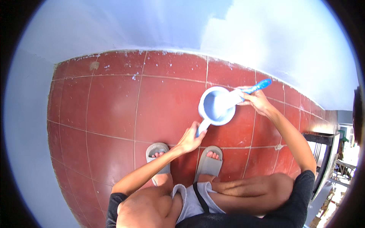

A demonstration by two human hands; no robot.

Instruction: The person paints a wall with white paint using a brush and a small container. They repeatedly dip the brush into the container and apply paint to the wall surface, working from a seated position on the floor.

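Observation:
My left hand (pixel 192 138) grips the short handle of a white plastic dipper (pixel 203 109), holding it above the floor with its mouth facing up. In my right hand (pixel 255 99) is a paintbrush with a blue handle (pixel 262 85). The brush's pale head slants down into the dipper's mouth. Glare on the brush head and the dipper's inside hides the bristles' edge and how much the dipper holds.
Red floor tiles (pixel 168 108) run up to a pale wall (pixel 159 25), with white spatters (pixel 135 76) along its foot. Another wall (pixel 25 114) stands at the left. My sandalled feet (pixel 209 165) are close below the dipper. A dark-framed doorway (pixel 318 139) is at the right.

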